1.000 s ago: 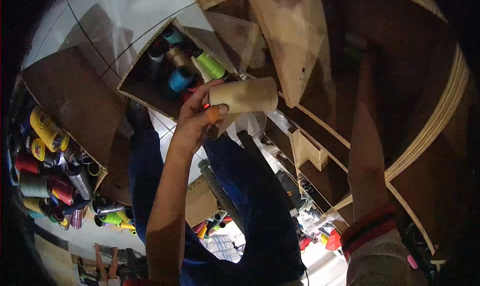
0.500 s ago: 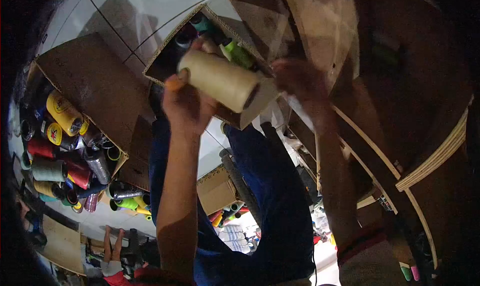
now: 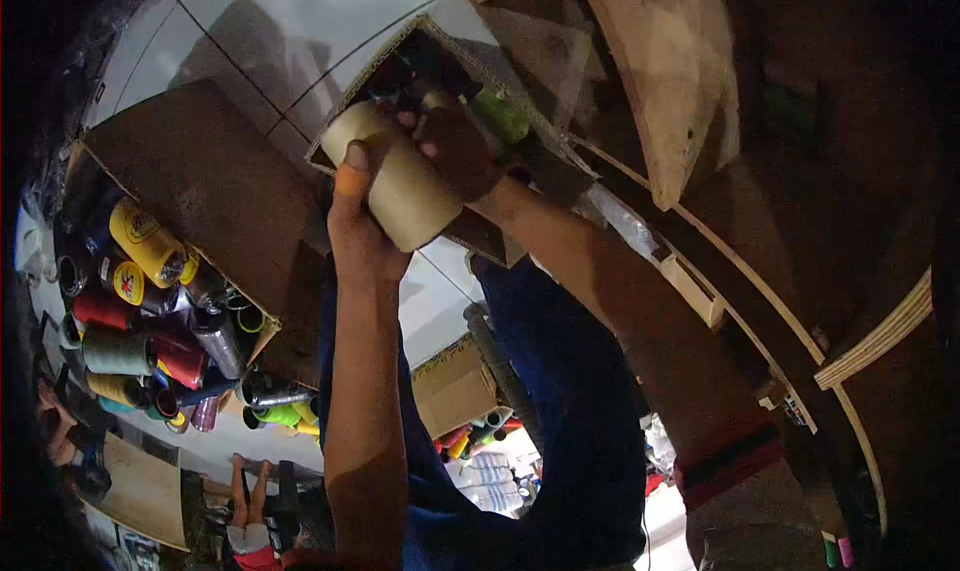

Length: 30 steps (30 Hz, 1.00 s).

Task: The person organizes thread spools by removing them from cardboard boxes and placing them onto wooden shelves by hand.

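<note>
A smooth, beige, cylindrical spool [image 3: 402,183] is held tilted by the left hand [image 3: 362,221]; whether anything is grasped by the right hand [image 3: 458,154] cannot be told.

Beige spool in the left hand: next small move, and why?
I'd probably have the left hand ease the beige spool slightly away from the right hand: it hides part of the open cardboard box, and the right hand is close beside it over that box, contact unclear.
</note>
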Motion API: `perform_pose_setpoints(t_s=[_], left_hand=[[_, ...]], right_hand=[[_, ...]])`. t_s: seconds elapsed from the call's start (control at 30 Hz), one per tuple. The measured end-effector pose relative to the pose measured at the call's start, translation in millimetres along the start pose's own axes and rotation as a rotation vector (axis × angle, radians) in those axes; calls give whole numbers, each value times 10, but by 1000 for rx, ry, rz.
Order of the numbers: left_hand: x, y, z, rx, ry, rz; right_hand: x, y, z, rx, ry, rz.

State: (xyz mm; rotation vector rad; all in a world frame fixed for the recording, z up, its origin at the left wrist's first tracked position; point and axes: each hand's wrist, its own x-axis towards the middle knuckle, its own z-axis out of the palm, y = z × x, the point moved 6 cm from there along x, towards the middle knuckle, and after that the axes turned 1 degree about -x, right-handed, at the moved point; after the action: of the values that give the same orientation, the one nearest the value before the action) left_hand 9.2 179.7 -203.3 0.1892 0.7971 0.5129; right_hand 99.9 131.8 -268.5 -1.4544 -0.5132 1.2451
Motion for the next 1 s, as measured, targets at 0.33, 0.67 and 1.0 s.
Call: perform_pose_setpoints(t_s=[0.33, 0.67, 1.0], left_hand=[[19, 67, -217, 417, 155, -1], [-108, 48, -305, 188, 104, 19], [-57, 226, -386, -120, 173, 43]], right_hand=[[-692, -940, -391, -391, 272, 385], [-855, -1338, 592, -950, 140, -11], [-934, -221, -694, -1028, 318, 473]])
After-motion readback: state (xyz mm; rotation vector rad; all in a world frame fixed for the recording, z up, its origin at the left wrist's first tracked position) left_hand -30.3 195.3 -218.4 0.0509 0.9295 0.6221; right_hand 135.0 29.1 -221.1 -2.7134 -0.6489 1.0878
